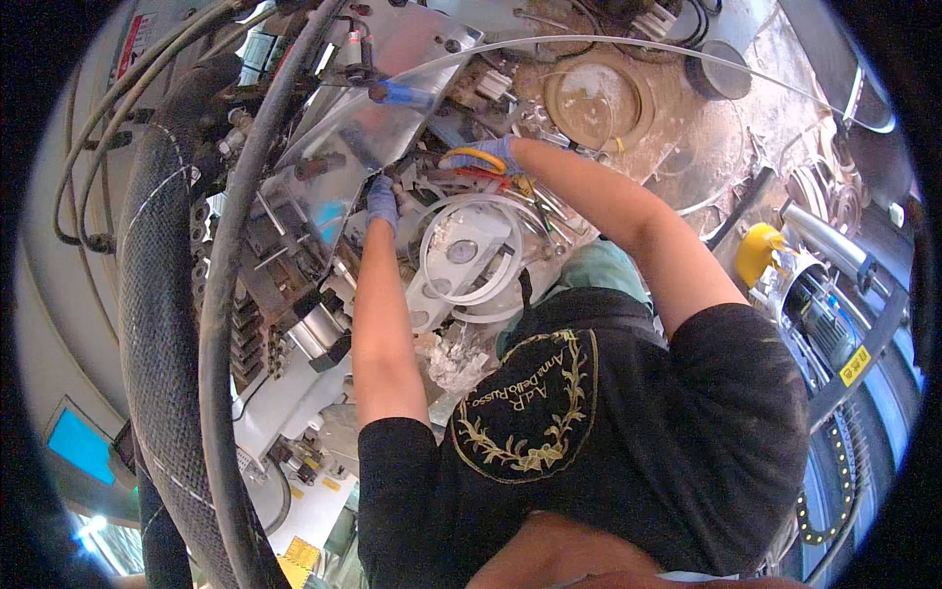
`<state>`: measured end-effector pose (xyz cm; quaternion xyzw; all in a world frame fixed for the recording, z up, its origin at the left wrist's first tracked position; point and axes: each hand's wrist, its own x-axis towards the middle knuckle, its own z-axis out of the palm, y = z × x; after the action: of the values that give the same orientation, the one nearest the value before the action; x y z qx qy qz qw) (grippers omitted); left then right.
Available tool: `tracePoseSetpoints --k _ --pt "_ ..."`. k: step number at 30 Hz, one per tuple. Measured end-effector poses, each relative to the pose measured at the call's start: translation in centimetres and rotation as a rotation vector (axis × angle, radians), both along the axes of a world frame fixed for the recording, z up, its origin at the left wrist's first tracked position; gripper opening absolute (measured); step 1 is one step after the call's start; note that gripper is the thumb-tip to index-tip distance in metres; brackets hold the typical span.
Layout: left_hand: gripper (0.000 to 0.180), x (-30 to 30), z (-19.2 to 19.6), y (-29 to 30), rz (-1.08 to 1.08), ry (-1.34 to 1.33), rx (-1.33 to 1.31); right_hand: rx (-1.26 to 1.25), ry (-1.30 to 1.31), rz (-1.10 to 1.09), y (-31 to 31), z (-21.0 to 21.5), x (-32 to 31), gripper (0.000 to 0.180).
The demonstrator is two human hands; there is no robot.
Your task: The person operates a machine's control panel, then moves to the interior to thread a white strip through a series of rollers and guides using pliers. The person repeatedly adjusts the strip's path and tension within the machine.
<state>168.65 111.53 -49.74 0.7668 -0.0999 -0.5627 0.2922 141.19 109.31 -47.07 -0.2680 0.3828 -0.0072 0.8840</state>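
both blue-gloved hands are deep in the machine: left hand [383,201] pinches a small metal fitting beside the white plastic ring [471,250], right hand [488,155] grips yellow-handled pliers [473,160] just above it. likely mid-adjustment; steady, fine tool work seems needed.

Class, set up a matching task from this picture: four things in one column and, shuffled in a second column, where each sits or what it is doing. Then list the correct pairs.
Column one
1. thick black braided hose
2. yellow funnel-shaped part
3. white plastic ring
4. blue-gloved right hand

Column two
A. grips a yellow-handled tool
B. centre of the picture
C. far left, running from top to bottom
D. far right, beside a grey metal pipe

Pairs: 1-C, 2-D, 3-B, 4-A
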Motion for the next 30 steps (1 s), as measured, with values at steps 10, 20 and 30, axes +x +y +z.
tracePoseSetpoints --k 10,20,30 --pt "0.014 -1.0 1.3 -0.2 -0.040 0.014 0.062 -0.309 0.035 0.006 0.3 0.9 0.7 0.063" --pt "0.016 1.0 0.3 1.3 -0.331 -0.057 0.048 -0.437 0.189 0.146 -2.2 1.8 2.4 0.062" --pt "0.026 0.8 2.3 1.4 -0.391 -0.036 0.126 -0.223 0.016 0.026 -1.8 -5.1 5.1 0.052"
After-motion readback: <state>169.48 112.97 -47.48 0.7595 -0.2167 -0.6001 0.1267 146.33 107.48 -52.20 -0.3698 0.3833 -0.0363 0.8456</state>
